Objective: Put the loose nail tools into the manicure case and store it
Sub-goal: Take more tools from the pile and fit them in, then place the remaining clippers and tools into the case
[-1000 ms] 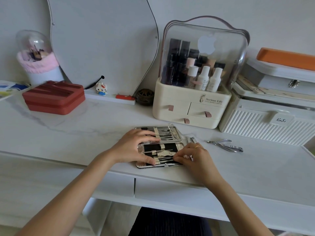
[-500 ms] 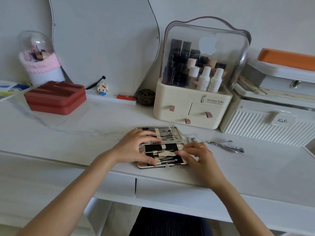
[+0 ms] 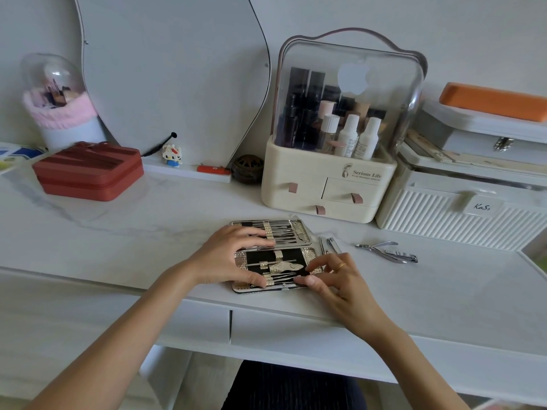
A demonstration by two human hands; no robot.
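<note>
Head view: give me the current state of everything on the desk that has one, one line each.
manicure case: open flat, tools strapped in both halves.
left hand: pressing on the case's left side, holding nothing.
right hand: fingers at the case's near right corner, nothing gripped.
nail clipper: loose, just right of the case.
cuticle nipper: loose on the desk, further right.
cosmetics organiser: cover down, drawers shut.
red zip case: closed.

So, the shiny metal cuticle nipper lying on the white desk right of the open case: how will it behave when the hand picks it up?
The shiny metal cuticle nipper looks rigid and probably rather heavy for its size, being all steel. Its polished handles may slip between fingertips. It lies flat with its handles spread, so it should not roll, though they may spring when squeezed.
</note>
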